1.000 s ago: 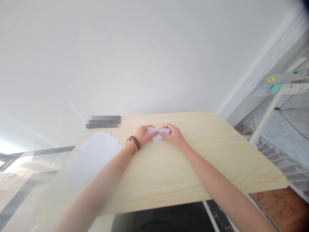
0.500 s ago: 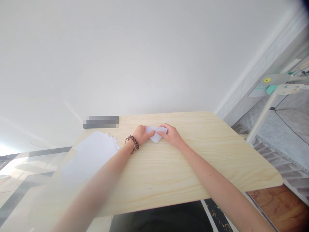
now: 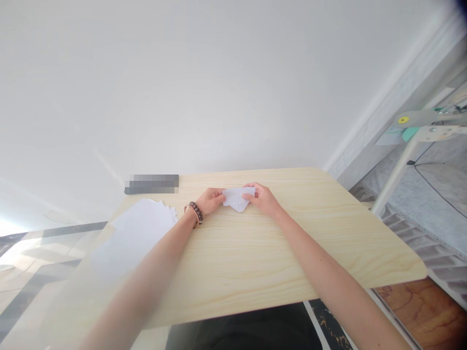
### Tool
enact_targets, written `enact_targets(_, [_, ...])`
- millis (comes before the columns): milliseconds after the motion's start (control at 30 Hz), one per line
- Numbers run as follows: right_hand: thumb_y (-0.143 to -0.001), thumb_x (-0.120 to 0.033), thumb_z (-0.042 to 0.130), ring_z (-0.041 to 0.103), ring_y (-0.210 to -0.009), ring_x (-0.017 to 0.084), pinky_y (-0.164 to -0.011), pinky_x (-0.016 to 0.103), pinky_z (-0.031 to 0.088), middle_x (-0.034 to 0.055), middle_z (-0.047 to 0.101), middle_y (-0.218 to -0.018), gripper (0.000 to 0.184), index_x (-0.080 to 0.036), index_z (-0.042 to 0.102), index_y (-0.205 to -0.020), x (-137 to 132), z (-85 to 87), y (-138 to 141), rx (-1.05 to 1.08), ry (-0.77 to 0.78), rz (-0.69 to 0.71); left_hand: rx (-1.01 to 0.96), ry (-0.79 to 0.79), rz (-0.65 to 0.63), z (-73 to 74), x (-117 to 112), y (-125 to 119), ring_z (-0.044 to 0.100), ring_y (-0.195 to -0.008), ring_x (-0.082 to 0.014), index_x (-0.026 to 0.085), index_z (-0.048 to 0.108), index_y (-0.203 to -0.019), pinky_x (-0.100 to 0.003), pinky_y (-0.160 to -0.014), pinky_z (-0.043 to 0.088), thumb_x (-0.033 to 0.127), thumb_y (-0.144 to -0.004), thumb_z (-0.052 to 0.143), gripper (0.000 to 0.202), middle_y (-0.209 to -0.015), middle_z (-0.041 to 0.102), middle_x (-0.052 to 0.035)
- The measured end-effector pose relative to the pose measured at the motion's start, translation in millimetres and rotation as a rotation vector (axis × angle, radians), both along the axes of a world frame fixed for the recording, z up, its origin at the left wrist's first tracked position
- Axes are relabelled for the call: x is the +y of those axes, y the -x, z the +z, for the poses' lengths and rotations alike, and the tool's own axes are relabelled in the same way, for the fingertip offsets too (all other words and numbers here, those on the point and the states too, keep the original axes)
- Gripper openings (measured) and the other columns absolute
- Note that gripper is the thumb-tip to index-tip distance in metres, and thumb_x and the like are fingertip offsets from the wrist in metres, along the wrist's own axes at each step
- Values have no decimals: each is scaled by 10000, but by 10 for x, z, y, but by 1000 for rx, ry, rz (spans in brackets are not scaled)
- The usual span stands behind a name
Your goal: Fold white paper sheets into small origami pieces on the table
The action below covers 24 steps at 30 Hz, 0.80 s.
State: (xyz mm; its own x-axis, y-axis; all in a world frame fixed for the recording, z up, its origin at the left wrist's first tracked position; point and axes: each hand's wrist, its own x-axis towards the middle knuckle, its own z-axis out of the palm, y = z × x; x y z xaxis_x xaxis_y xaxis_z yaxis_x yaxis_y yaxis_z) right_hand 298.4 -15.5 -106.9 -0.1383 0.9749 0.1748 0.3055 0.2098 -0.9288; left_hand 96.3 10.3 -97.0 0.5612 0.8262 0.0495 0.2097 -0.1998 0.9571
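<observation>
A small folded white paper (image 3: 237, 198) is held between my two hands over the middle of the wooden table (image 3: 233, 262). It has a straight upper band and a blunt point facing me. My left hand (image 3: 210, 200), with beaded bracelets (image 3: 196, 212) at the wrist, pinches the paper's left end between thumb and fingers. On the other side, my right hand (image 3: 263, 198) grips the right end, its thumb lying on the front face and its fingers behind. The fingers behind the paper are partly hidden.
Loose white sheets (image 3: 136, 236) lie overlapping on the table's left side. A dark pixelated strip (image 3: 152, 184) sits at the back left edge. A white wall (image 3: 226, 87) rises behind the table. To the right stands a pale metal pole (image 3: 396, 177).
My left hand has slid outward to the paper's left end, its thumb off the middle. More of the paper's front shows, now with a straight upper band. My right hand has shifted slightly right.
</observation>
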Motion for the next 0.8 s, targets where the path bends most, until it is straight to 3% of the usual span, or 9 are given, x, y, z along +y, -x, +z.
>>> enact_targets(200, [-673,-355,570,569,-709,146,-626,273,465,41,610,-855,336,-178,544,-958,-42,-15,31,-6,-53,-49,22,-23,32,22,-53,-44,573,-766,-168,125,603,-920,-273,-698,436,378,-673,559,357,-829,639,-46])
enact_targets(500, [-682,-379,563,572,-700,147,-632,274,466,29,614,-830,309,-191,560,-927,-121,21,131,-26,-71,-55,195,-104,203,83,-141,-75,505,-566,-117,130,640,-778,-210,-503,360,505,-642,572,405,-636,598,1])
enact_targets(600, [-661,-378,591,575,-703,145,-634,269,471,28,612,-819,322,-182,551,-913,-125,19,141,22,-61,-47,210,-90,220,92,-147,-82,466,-516,-95,118,638,-726,-198,-465,327,495,-637,579,392,-582,568,8])
enact_targets(800, [-659,-306,603,591,-760,150,-678,269,478,39,626,-846,286,-165,546,-901,-86,24,101,119,-13,21,142,-25,243,69,-98,-76,533,-605,-120,114,638,-737,-205,-525,395,419,-634,615,323,-689,630,-23])
